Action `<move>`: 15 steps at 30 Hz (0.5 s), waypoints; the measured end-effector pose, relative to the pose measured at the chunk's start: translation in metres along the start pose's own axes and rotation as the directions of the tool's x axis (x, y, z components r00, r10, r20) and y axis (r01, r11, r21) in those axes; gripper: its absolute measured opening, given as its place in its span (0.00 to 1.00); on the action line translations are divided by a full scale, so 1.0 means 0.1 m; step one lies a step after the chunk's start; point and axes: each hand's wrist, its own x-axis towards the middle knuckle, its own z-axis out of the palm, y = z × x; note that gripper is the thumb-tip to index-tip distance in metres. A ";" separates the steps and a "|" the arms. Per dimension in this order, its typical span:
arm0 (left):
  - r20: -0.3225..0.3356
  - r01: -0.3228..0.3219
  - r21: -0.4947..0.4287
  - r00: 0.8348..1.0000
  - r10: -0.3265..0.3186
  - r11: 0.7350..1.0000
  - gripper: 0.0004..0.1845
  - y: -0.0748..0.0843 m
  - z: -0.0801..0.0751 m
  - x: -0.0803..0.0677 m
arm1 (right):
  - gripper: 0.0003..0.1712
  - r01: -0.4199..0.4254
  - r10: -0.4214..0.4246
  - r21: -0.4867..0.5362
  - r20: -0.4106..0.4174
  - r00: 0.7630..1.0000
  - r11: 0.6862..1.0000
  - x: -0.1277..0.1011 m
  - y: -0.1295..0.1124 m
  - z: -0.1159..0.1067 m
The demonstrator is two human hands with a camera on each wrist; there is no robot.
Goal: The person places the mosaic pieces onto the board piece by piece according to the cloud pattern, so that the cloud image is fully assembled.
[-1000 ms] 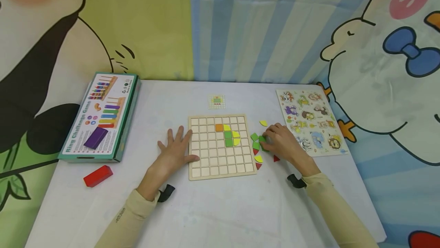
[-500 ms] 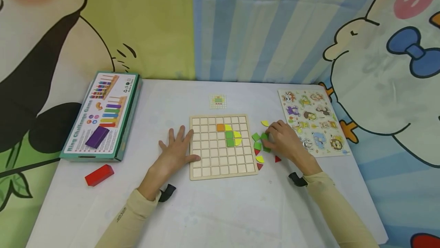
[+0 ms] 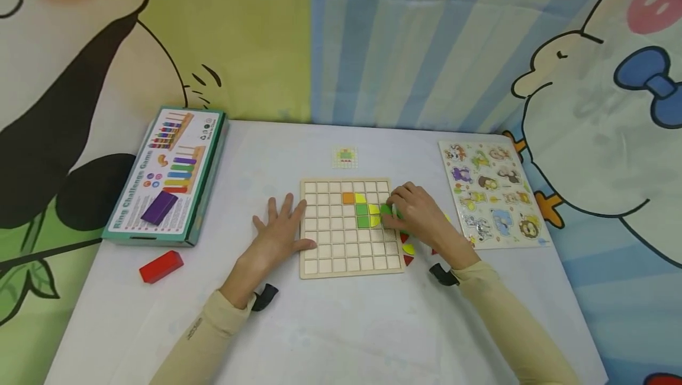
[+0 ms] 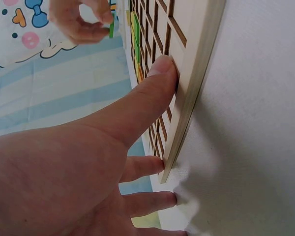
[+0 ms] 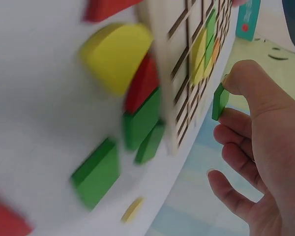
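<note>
A square wooden grid board [image 3: 325, 252] lies mid-table. Set into its cells are an orange tile [image 3: 348, 198], green square tiles [image 3: 363, 215] and yellow rounded tiles [image 3: 374, 209]. My left hand [image 3: 276, 241] rests at the board's left edge with fingers spread, its thumb on the frame. Over the board's right side, my right hand [image 3: 418, 214] pinches a green tile [image 5: 219, 102] between thumb and fingers, held above the surface. Beside the board's right edge lie loose green tiles [image 5: 96, 174], a yellow rounded tile [image 5: 117, 55] and a red tile [image 5: 143, 82], partly hidden by the right hand in the head view.
Behind the board lies a small patterned card [image 3: 345, 157]. At the left stand a game box [image 3: 165, 177] and, in front of it, a red block [image 3: 161, 266]. An animal puzzle board [image 3: 492, 195] lies at the right, near the right forearm.
My right hand has picked a green tile from the loose pieces and moved left with it, over the board's right edge. The left hand stays at the board; the view has shifted slightly.
</note>
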 end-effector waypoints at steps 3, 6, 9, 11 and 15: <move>-0.001 0.004 0.003 1.000 -0.004 1.000 0.55 0.00 0.00 0.01 | 0.15 0.043 -0.043 0.002 0.005 0.999 0.999 0.16 -0.10 0.05; -0.001 0.008 0.004 1.000 -0.008 1.000 0.54 0.01 0.02 0.02 | 0.14 0.073 -0.073 0.005 0.016 0.997 0.997 0.29 -0.18 0.11; -0.001 0.012 0.011 1.000 -0.012 1.000 0.55 0.03 0.02 0.03 | 0.14 0.082 -0.083 0.014 0.042 0.996 0.997 0.38 -0.23 0.17; 0.002 0.016 0.017 1.000 -0.016 1.000 0.55 0.03 0.01 0.03 | 0.14 0.084 -0.085 0.021 0.057 0.995 0.996 0.43 -0.24 0.21; -0.001 0.024 0.025 1.000 -0.024 0.999 0.55 0.04 0.00 0.03 | 0.15 0.090 -0.091 0.022 0.077 0.993 0.996 0.48 -0.28 0.27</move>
